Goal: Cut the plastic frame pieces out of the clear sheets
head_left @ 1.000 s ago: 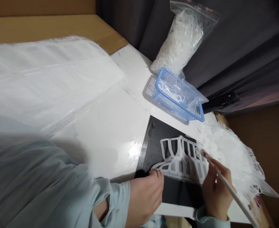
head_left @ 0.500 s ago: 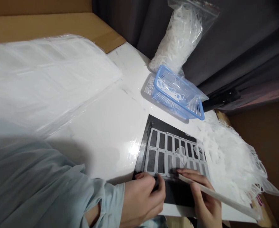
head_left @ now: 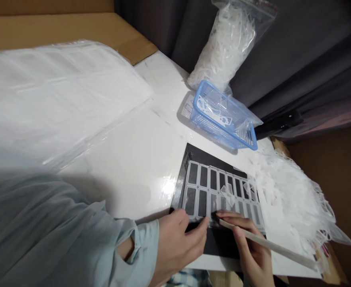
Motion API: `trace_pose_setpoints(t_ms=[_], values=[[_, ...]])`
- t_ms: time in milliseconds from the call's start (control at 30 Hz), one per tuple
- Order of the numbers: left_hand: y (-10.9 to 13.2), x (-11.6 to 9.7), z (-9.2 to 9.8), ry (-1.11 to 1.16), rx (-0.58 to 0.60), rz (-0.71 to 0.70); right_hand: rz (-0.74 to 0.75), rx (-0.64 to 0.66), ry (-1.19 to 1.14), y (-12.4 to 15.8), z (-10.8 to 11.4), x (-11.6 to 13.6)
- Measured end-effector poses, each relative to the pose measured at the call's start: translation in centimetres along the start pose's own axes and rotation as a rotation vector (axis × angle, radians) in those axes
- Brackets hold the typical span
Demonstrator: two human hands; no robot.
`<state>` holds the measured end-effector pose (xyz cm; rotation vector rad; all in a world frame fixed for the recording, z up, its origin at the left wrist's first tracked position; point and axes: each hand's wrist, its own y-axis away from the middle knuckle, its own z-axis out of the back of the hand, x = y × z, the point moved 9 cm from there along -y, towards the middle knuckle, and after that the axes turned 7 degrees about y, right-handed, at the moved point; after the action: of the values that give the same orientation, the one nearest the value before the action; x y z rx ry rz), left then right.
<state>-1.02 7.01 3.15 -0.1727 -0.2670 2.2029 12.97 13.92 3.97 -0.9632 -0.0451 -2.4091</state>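
A white grid sheet [head_left: 220, 191] with rows of rectangular windows lies flat on a black mat [head_left: 223, 243] on the white table [head_left: 139, 159]. My left hand [head_left: 178, 245] presses on the sheet's near left edge, fingers curled down onto it. Beside it, my right hand [head_left: 250, 249] is closed round a long pale stick [head_left: 271, 245]. That hand's fingertips rest on the sheet's near edge, and the stick's tip touches the sheet near them. A few loose clear pieces lie on the grid's middle.
A blue mesh basket [head_left: 241, 137] lined with a clear bag holds white offcuts behind the mat. A zip bag of white scraps [head_left: 226, 48] leans on the dark curtain. A heap of white scrap frames [head_left: 291, 199] lies right of the mat. Bagged white sheets [head_left: 52, 91] lie at left.
A second ago the grid sheet was lifted and bent over the mat; now it lies flat. Both hands have come down onto its near edge.
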Motion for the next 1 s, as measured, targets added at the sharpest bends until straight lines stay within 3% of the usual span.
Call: trace_pose_setpoints(t_ms=[333,600,867,1000], values=[[-0.2,0.3,-0.2,0.060,0.077,0.039,0.068,0.040,0.075,0.1,-0.2,0.7],[-0.4,0.3,0.0,0.070,0.083,0.011,0.196,0.096,0.319,0.4,-1.3,3.3],[-0.6,0.0,-0.1,0.055,0.046,0.026,0.183,-0.083,0.345,0.8,-1.7,2.7],[-0.6,-0.1,-0.2,0.040,0.041,0.035,0.093,-0.259,0.466,0.5,1.1,1.1]])
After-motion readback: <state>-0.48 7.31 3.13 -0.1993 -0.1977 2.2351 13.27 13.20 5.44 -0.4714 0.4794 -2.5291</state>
